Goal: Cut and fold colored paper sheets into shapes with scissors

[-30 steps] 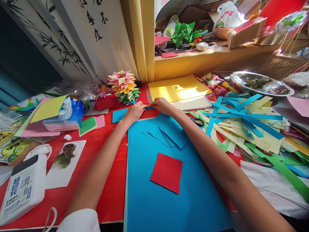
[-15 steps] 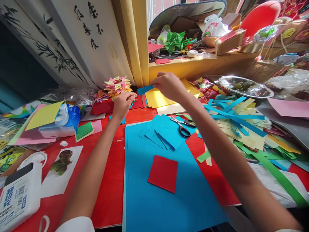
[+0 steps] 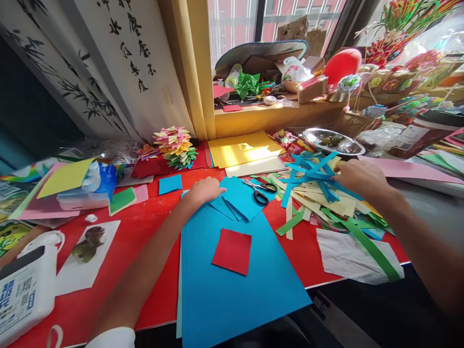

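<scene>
In the head view, the left hand (image 3: 206, 191) is at the small blue sheets (image 3: 247, 205) near the scissors (image 3: 258, 186), its grip unclear. The right hand (image 3: 358, 179) is at the blue strips (image 3: 296, 180) heaped on the worktop (image 3: 159, 285); whether its fingers are closed on one, I cannot tell. A red square (image 3: 232, 252) lies on the large blue sheet (image 3: 235, 304).

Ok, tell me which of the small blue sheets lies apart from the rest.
The small blue square in front of the folded-paper model, left of the left hand. The other small blue sheets overlap on the large blue sheet, by the scissors.
</scene>
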Available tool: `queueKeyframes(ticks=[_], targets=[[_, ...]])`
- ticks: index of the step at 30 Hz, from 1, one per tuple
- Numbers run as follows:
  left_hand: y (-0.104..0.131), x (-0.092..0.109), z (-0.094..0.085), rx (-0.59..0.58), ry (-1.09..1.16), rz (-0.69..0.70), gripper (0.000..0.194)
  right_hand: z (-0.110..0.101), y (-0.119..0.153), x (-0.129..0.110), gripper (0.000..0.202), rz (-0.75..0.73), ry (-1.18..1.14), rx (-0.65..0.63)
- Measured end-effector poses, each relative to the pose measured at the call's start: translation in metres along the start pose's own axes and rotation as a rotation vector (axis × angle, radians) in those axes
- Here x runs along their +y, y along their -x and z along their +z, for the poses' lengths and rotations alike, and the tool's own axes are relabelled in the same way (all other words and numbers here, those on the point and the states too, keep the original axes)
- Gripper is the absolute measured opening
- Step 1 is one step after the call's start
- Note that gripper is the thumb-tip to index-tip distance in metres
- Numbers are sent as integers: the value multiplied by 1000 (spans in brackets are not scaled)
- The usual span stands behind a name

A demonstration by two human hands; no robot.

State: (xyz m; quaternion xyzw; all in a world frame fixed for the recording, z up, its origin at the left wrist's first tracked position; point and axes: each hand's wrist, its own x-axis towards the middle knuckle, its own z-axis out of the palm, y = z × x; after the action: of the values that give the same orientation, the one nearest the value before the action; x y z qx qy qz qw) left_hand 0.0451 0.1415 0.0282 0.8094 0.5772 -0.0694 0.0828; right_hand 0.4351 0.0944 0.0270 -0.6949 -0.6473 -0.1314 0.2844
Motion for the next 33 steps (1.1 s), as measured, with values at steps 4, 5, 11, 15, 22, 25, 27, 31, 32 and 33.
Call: queueKeyframes(ticks=[4,5,11,15,22,25,27,31,32,33], targets=[[0,-2,7,30,18,-75,47,6,38,-71,33,-298,0,-146],[0,-4,8,37,27,-88,46,12,47,-93,29,-393,-38,-217],[-4,-13,13,38,119,-115,48,52,80,-172,46,-689,-112,-513],[-9,-12,10,-13,230,-46,49,56,75,-172,45,-659,-147,-548],[-4,11,15,-7,410,58,44,58,75,-175,51,-615,-278,-592],[-2,17,16,44,416,54,43,62,77,-174,54,-541,-230,-530],[0,13,8,77,406,67,41,65,77,-168,57,-478,-149,-459],[16,-11,-27,204,320,56,34,66,71,-155,57,-342,-52,-404],[23,-17,-37,262,267,48,32,64,70,-153,58,-312,-76,-390],[30,-21,-46,346,142,67,31,61,68,-153,60,-289,-129,-372]])
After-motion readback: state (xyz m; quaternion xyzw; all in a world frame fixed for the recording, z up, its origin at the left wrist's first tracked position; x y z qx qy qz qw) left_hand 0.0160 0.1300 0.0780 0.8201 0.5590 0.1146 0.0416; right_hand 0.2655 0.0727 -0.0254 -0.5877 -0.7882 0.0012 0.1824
